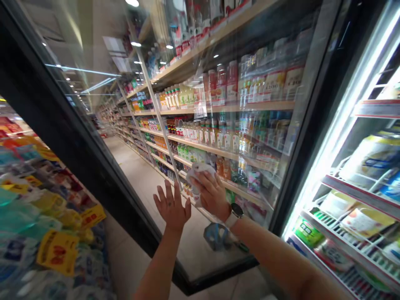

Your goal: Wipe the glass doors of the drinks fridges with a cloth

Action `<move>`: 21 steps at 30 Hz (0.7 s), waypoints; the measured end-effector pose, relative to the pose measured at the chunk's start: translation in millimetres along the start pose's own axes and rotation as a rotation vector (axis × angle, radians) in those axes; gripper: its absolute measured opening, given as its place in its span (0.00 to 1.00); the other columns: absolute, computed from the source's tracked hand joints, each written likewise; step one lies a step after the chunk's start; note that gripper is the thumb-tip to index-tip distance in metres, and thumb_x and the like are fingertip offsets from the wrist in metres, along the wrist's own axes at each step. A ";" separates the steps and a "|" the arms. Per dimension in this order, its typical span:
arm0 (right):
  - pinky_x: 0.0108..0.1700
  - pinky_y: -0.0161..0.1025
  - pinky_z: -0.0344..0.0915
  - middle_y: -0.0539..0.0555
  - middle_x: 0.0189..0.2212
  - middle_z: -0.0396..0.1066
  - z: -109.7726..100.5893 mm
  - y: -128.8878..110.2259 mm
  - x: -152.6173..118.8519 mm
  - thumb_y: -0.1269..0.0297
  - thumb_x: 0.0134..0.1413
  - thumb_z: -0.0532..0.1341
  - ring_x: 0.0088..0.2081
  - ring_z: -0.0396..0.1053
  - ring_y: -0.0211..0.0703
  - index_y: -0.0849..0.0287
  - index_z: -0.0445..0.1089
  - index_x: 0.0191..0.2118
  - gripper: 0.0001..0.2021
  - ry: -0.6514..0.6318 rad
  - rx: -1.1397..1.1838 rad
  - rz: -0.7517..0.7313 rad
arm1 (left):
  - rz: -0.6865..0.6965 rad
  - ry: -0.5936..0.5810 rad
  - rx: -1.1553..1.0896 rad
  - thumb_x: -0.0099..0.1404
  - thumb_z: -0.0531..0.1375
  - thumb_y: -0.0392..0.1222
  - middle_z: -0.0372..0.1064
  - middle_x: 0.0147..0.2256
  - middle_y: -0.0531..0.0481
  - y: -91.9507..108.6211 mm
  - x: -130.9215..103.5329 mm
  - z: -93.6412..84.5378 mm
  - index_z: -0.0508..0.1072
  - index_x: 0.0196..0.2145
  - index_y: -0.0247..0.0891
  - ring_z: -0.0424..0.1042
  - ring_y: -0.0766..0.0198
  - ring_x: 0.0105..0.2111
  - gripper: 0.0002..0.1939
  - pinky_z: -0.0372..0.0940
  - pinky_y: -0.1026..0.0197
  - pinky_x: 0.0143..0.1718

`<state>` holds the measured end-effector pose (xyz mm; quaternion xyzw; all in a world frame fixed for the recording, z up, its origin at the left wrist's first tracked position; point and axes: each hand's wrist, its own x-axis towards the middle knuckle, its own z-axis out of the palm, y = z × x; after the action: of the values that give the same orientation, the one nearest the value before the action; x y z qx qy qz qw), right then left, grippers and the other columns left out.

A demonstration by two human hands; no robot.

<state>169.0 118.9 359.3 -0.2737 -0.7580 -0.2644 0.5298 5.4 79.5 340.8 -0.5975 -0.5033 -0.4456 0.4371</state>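
A black-framed glass door (200,266) stands swung out in front of me, and bottles on shelves show through or in its pane. My right hand (212,193), with a watch (236,210) on the wrist, presses a crumpled white cloth (200,168) to the glass. Its fingers lie over the cloth, partly covering it. Left of it, my left hand (172,206) is raised with the palm toward the pane and fingers spread, holding nothing. Whether its palm touches the glass I cannot tell.
On the right, a lit cooler with wire shelves (346,196) holds tubs and packs (308,231). Packaged goods (43,216) with yellow price signs (58,252) are piled at the left. The door's dark frame (78,133) slants between the pile and the pane.
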 end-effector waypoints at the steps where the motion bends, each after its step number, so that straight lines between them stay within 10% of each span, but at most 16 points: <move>1: 0.69 0.46 0.45 0.52 0.58 0.68 4.5 -2.7 -18.0 0.72 0.62 0.52 0.65 0.56 0.44 0.50 0.62 0.63 0.25 -0.019 0.009 -0.046 | -0.001 0.002 -0.003 0.70 0.48 0.53 0.45 0.68 0.39 -0.1 -0.6 0.1 0.50 0.68 0.39 0.38 0.46 0.69 0.33 0.34 0.38 0.68; 8: 0.64 0.36 0.55 0.46 0.52 0.73 14.5 4.7 -108.7 0.70 0.65 0.55 0.57 0.66 0.35 0.48 0.70 0.56 0.18 -0.088 0.073 -0.266 | 0.039 0.055 -0.012 0.70 0.47 0.51 0.44 0.68 0.40 2.4 4.9 0.4 0.50 0.68 0.38 0.37 0.49 0.70 0.32 0.36 0.42 0.68; 17: 0.69 0.49 0.46 0.52 0.61 0.65 -10.5 24.3 29.6 0.74 0.64 0.49 0.67 0.53 0.45 0.51 0.61 0.63 0.25 -0.021 -0.004 -0.002 | 0.048 0.053 0.028 0.70 0.48 0.49 0.45 0.68 0.39 -4.1 6.4 10.0 0.50 0.68 0.38 0.40 0.48 0.69 0.32 0.38 0.42 0.68; 21: 0.69 0.45 0.45 0.52 0.56 0.71 -1.8 12.1 6.9 0.75 0.63 0.48 0.64 0.59 0.41 0.51 0.64 0.62 0.25 -0.029 0.048 -0.029 | 0.039 0.038 0.046 0.70 0.49 0.50 0.47 0.67 0.38 -6.5 3.5 12.6 0.50 0.68 0.38 0.42 0.48 0.69 0.32 0.38 0.41 0.68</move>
<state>176.6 127.2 367.8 -0.2538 -0.7755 -0.2500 0.5212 0.5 93.1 341.8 -0.5885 -0.4934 -0.4367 0.4685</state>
